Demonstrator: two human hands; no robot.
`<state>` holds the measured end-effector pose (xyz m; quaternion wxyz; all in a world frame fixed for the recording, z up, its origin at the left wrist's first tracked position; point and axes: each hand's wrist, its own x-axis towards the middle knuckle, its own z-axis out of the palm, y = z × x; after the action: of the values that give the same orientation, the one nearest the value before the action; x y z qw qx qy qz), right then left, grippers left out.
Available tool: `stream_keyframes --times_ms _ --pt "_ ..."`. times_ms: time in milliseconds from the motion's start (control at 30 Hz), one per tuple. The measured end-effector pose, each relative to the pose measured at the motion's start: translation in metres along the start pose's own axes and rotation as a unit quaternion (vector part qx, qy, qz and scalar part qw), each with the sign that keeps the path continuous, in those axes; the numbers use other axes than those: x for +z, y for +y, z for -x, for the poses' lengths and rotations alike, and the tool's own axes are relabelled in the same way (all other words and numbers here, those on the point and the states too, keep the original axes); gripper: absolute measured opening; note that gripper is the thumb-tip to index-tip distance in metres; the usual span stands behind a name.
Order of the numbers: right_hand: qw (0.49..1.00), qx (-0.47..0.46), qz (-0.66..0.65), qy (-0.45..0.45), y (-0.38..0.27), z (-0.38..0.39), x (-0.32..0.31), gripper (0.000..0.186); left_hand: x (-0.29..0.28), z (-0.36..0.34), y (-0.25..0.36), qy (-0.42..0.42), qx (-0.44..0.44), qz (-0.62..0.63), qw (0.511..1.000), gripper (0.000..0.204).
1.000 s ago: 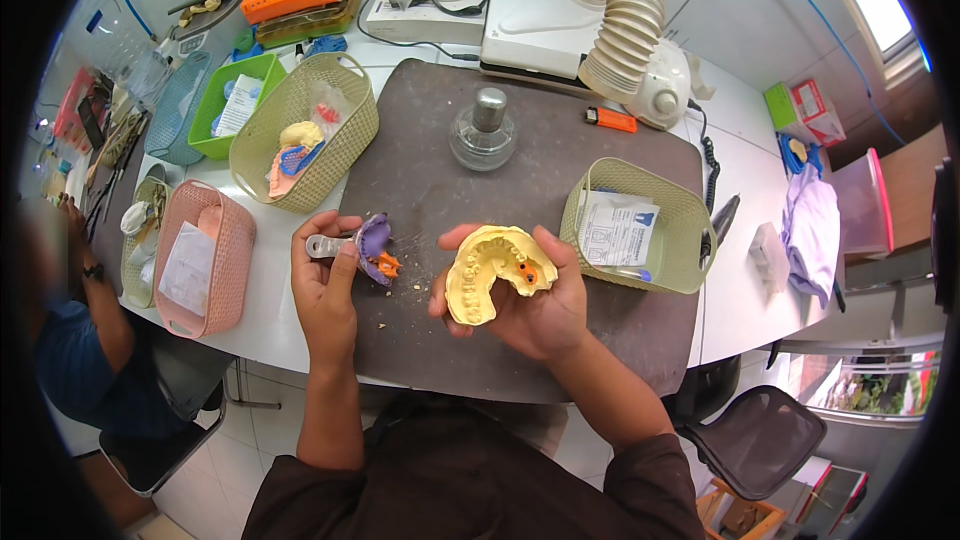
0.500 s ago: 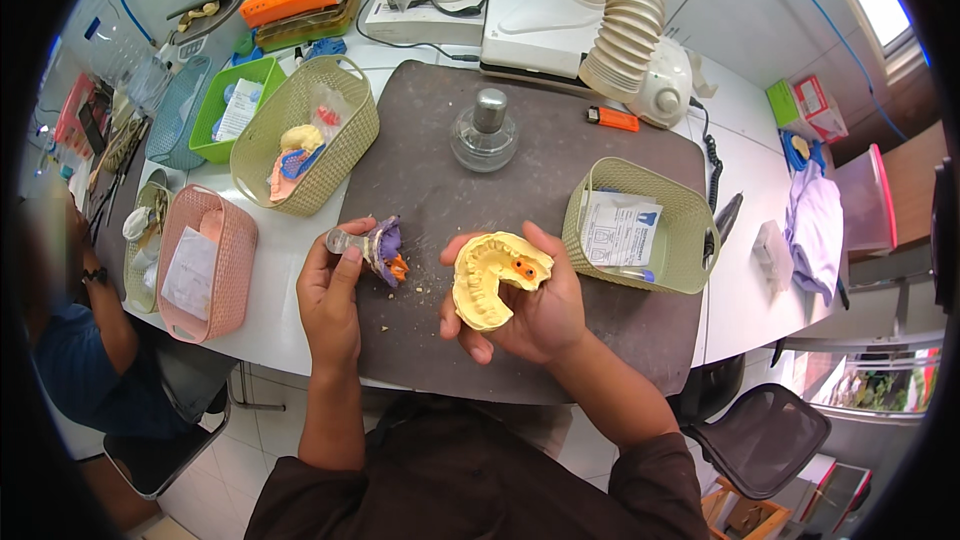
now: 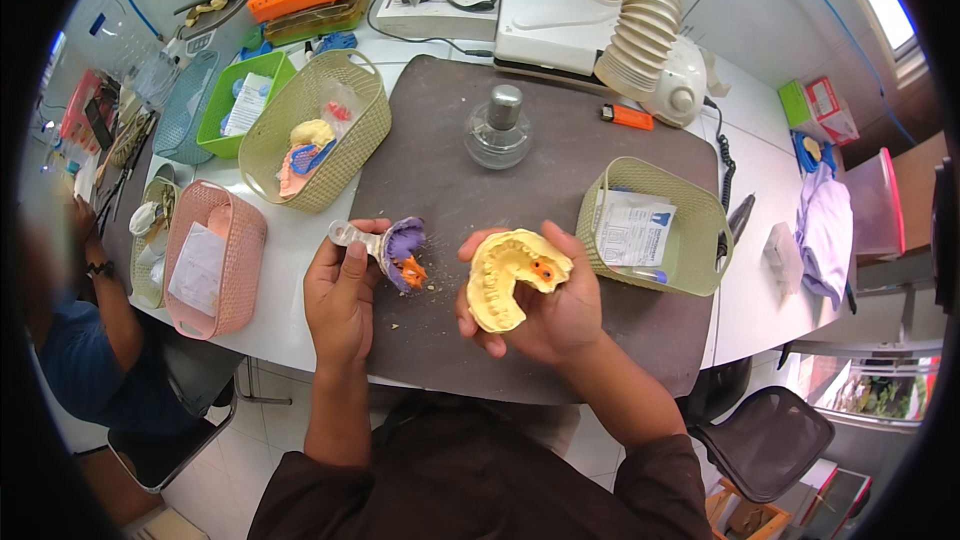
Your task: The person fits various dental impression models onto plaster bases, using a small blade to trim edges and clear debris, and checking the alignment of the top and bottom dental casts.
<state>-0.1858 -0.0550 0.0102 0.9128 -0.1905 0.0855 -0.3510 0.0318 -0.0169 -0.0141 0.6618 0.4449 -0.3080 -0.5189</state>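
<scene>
My left hand (image 3: 340,295) is closed round the edge of a dental impression tray (image 3: 372,236), its clear handle pointing to the upper left. Purple impression material (image 3: 404,240) lines the tray, with an orange patch at its lower end. In my right hand (image 3: 565,315) rests a yellow plaster dental model (image 3: 497,280), arch-shaped, tooth side up. An orange insert (image 3: 543,271) with dark round holes sits in the model's right end. Fingers wrap the model from beneath and at both sides. Tray and model are apart, both held above the brown mat (image 3: 450,360).
A glass spirit bottle with metal cap (image 3: 500,135) and an orange lighter (image 3: 628,118) stand farther back. Baskets flank the mat: olive (image 3: 655,225) at right, olive (image 3: 350,140) and pink (image 3: 218,260) at left. A white machine with hose (image 3: 640,30) stands behind. Another person (image 3: 90,360) sits left.
The tray has tilted in my left hand, showing more of its purple inside. The model stays in my right hand. The whole view has shifted slightly.
</scene>
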Motion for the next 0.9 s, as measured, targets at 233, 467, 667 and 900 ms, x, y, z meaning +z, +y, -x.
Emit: stream_keyframes --times_ms 233,467,667,900 --pt "0.995 -0.094 0.014 0.005 0.001 0.0 0.003 0.076 -0.014 -0.003 -0.001 -0.034 -0.097 0.139 0.985 0.032" --pt "0.988 -0.095 0.091 0.084 0.004 -0.001 0.012 0.077 -0.024 -0.004 -0.005 -0.082 -0.126 0.244 0.958 0.029" --pt "0.988 -0.097 0.092 0.083 0.004 -0.002 0.011 0.078 -0.023 -0.004 -0.005 -0.066 -0.15 0.258 0.952 0.03" --pt "0.987 -0.104 0.108 0.057 0.006 -0.003 0.006 0.082 -0.025 -0.003 -0.006 -0.065 -0.165 0.271 0.946 0.032"
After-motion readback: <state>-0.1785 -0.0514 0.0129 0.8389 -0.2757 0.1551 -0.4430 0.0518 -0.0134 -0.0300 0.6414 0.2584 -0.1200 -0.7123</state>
